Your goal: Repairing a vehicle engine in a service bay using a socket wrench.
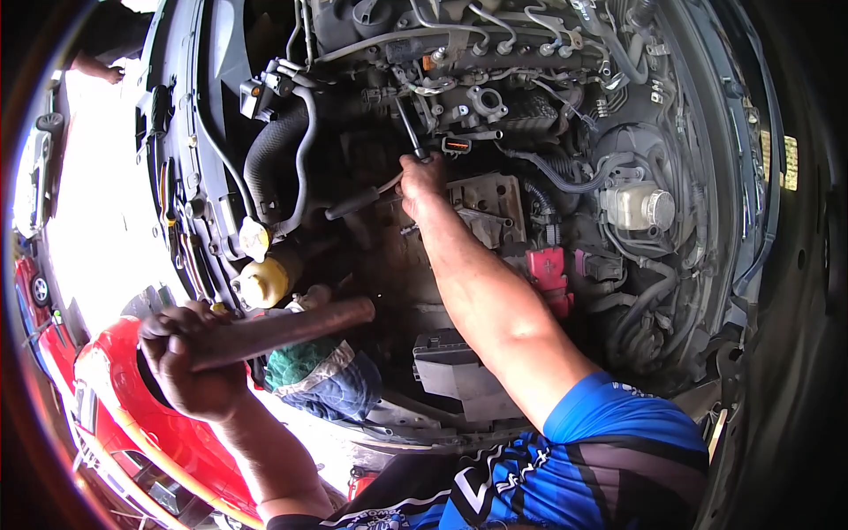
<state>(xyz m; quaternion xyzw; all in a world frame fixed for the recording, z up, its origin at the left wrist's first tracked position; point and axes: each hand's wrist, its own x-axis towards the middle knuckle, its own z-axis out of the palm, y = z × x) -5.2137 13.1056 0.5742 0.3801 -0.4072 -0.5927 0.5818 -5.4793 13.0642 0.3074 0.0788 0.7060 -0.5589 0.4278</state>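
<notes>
My left hand [196, 360] is closed round one end of a thick brown wooden handle [287, 331]. The handle's blunt end points right over the engine bay, and whether a hammer head sits in my fist is hidden. Stretched forward, my right hand [422, 181] grips a slim tool with a bright metal shaft [409, 128], which looks like a screwdriver. Its tip reaches in among the engine parts and cannot be made out. A dark grey hose-like piece [353, 202] lies just left of that hand. Near the shaft is a metal flange [486, 104] with a round hole.
Below my right hand is a dirty metal battery tray [486, 199]. A red terminal cover [549, 269] and a black box [459, 375] flank my right forearm. A brake fluid reservoir [640, 208] stands right, a yellowish one [265, 283] left. Cloths [322, 375] lie at the front edge.
</notes>
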